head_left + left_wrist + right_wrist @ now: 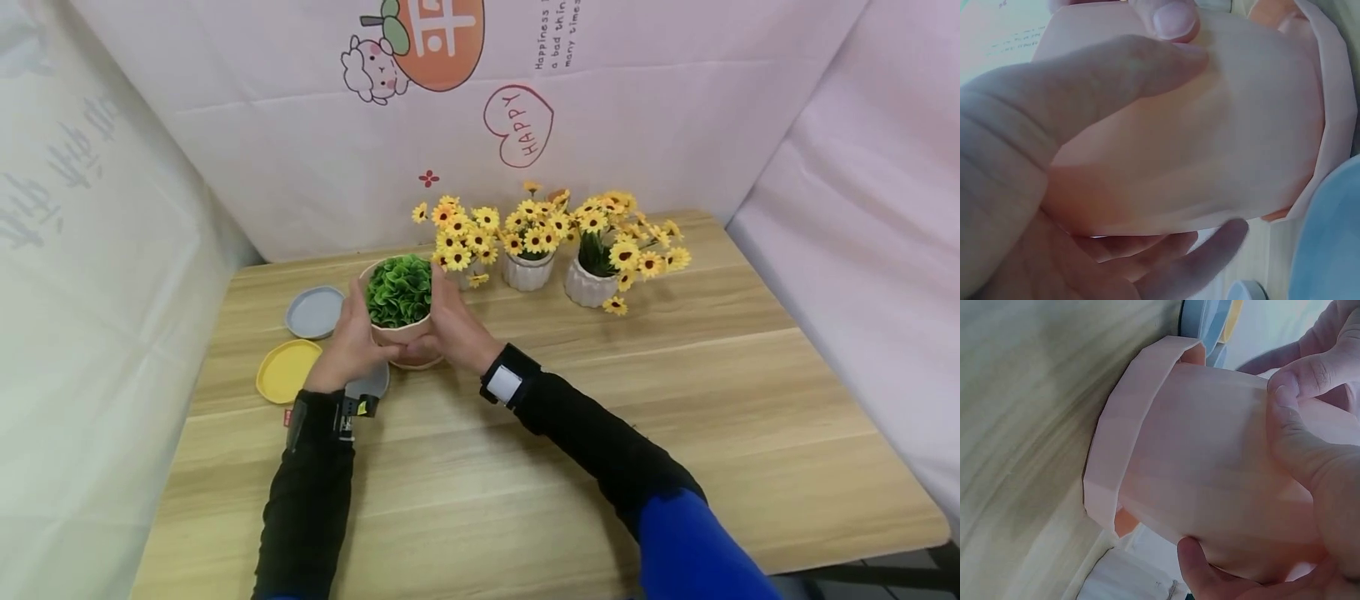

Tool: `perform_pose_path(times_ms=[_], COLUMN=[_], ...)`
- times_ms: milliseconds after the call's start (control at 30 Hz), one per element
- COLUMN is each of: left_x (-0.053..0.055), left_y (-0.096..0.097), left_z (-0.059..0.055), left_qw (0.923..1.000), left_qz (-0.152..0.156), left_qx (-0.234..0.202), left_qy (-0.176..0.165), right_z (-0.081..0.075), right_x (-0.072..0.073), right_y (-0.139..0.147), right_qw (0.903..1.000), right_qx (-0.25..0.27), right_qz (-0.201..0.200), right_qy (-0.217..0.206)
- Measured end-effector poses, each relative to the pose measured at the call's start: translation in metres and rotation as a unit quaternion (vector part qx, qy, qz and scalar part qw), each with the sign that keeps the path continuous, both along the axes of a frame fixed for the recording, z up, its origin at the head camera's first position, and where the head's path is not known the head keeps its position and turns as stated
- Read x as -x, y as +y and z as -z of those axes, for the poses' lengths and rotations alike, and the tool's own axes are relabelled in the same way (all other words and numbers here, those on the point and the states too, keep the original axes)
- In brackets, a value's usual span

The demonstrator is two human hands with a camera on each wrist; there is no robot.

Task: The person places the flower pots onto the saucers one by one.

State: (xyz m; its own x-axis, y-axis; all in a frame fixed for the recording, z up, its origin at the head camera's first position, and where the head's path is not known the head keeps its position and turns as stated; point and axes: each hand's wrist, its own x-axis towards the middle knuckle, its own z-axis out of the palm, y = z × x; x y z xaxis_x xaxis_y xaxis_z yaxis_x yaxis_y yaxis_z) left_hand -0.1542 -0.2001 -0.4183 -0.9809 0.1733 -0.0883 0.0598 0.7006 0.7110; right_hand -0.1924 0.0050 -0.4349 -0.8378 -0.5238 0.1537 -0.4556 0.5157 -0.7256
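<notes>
Both hands hold a pale pink flowerpot [401, 333] with a bushy green plant [399, 292] in it. My left hand [347, 346] grips its left side and my right hand [459, 327] its right. Across the near wall the thumbs meet, seen in the left wrist view, with fingers curved round the sides. The pot's base sits within the rim of a pink saucer [1129, 419] on the table; whether it touches the saucer's floor is hidden. Beside the left hand lie a yellow saucer [288, 372], a grey-blue saucer [315, 312] and another greyish saucer [372, 383], partly covered by that hand.
Three white ribbed pots of yellow flowers [527, 272] stand along the back of the wooden table [525, 500], the leftmost close to the right hand. White printed cloth [300, 167] hangs behind and at both sides. A small red tag [287, 417] shows near the left wrist.
</notes>
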Motion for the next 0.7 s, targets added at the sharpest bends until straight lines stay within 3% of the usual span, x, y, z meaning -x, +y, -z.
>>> perform_pose_path(times_ms=[167, 433, 700], left_x=[0.008, 0.018, 0.032], left_y=[-0.006, -0.014, -0.02], left_z=[0.0, -0.003, -0.003], left_qw=[0.9999, 0.9998, 0.9997], left_qz=[0.001, -0.012, -0.018], left_qx=[-0.003, 0.004, -0.011], left_qy=[0.01, -0.015, 0.009], right_z=[-0.003, -0.008, -0.011], right_x=[0.005, 0.016, 0.029], right_y=[-0.007, -0.019, -0.026], right_qw=[0.9998, 0.9992, 0.9996], right_qx=[-0.009, -0.006, -0.01], right_qz=[0.004, 0.004, -0.005], right_qy=[-0.017, -0.039, -0.025])
